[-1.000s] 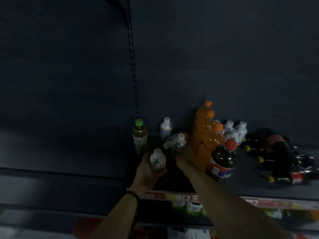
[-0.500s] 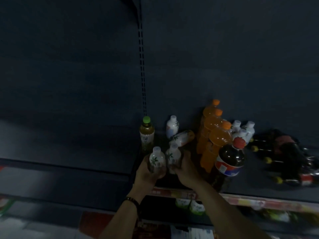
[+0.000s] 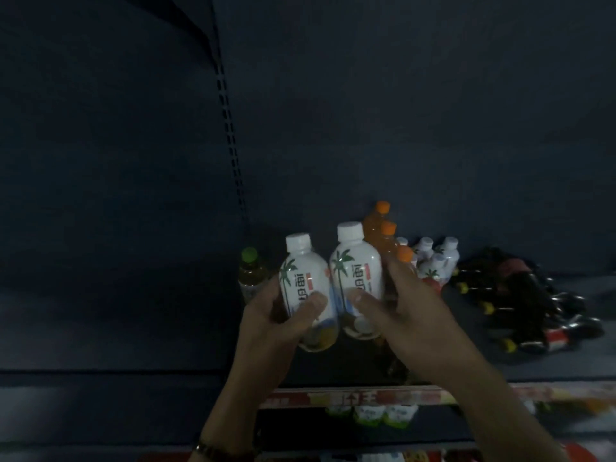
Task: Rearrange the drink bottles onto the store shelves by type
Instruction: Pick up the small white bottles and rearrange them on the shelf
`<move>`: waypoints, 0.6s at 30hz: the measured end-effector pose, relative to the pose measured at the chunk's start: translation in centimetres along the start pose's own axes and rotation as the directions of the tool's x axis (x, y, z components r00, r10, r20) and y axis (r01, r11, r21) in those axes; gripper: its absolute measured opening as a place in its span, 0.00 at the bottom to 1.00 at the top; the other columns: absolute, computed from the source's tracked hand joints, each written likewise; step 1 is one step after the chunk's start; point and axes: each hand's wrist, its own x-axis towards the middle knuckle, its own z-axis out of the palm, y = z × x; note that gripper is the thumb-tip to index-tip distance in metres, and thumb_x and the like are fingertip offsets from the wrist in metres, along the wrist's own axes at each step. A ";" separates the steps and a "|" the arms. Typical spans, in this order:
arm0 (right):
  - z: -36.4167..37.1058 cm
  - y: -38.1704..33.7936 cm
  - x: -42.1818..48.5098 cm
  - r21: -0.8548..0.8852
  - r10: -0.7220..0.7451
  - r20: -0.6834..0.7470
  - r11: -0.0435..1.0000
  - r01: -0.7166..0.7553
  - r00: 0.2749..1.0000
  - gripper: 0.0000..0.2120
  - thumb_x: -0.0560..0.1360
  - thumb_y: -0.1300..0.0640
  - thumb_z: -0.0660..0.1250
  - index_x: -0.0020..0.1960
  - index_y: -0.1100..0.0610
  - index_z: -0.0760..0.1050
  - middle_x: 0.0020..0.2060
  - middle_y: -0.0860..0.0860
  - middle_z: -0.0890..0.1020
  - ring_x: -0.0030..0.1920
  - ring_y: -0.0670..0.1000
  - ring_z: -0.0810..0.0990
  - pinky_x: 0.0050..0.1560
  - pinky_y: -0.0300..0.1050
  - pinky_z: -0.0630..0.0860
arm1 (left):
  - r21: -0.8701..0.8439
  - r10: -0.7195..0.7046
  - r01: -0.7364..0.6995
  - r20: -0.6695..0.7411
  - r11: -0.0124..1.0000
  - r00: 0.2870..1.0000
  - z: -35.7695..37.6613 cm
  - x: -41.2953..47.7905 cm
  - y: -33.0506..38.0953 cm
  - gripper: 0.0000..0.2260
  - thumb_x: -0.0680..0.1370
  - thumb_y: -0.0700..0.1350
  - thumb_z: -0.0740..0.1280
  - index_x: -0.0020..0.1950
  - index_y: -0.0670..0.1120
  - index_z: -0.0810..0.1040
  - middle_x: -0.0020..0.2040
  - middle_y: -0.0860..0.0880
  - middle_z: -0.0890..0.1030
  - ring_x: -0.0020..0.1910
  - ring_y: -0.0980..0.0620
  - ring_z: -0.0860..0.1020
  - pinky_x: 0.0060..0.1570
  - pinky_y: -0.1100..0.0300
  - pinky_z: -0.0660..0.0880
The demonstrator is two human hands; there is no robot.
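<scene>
The left hand [image 3: 273, 315] clasps one coconut drink bottle [image 3: 305, 288] and the right hand [image 3: 410, 311] clasps another [image 3: 356, 278], upright and touching above the shelf [image 3: 566, 365]; behind stand orange soda bottles [image 3: 380, 228].

dim, murky wide-angle view, soft blur, edges bowed, far corners nearly black

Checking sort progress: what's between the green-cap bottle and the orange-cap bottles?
Head view: the two white palm-tree bottles, one in the left hand at, one in the right hand at, between green-cap bottle and orange-cap bottles.
</scene>
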 end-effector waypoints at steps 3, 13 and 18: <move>-4.8 -1.2 -0.4 -0.068 0.005 -0.059 0.998 -0.009 0.998 0.17 0.79 0.46 0.73 0.67 0.41 0.76 0.53 0.32 0.85 0.50 0.34 0.85 0.47 0.31 0.80 | -0.014 0.049 -0.048 0.076 0.999 0.996 4.2 0.8 2.3 0.19 0.73 0.45 0.74 0.64 0.44 0.83 0.54 0.47 0.89 0.53 0.49 0.88 0.47 0.60 0.84; -19.4 3.9 0.4 -0.051 0.075 -0.202 0.995 -0.087 0.977 0.24 0.71 0.48 0.82 0.64 0.46 0.79 0.50 0.44 0.89 0.47 0.44 0.89 0.47 0.53 0.86 | 0.371 0.131 -0.200 0.203 0.907 0.970 18.1 4.3 4.7 0.20 0.70 0.50 0.83 0.59 0.56 0.83 0.51 0.59 0.88 0.49 0.62 0.87 0.46 0.63 0.84; -24.8 9.0 2.5 -0.060 0.085 -0.167 0.994 -0.096 0.982 0.30 0.71 0.49 0.81 0.71 0.46 0.75 0.52 0.44 0.88 0.49 0.42 0.88 0.51 0.49 0.86 | 0.565 0.141 -0.187 0.125 0.804 0.982 23.9 7.1 4.2 0.23 0.66 0.56 0.84 0.57 0.59 0.80 0.48 0.62 0.86 0.45 0.68 0.84 0.39 0.72 0.79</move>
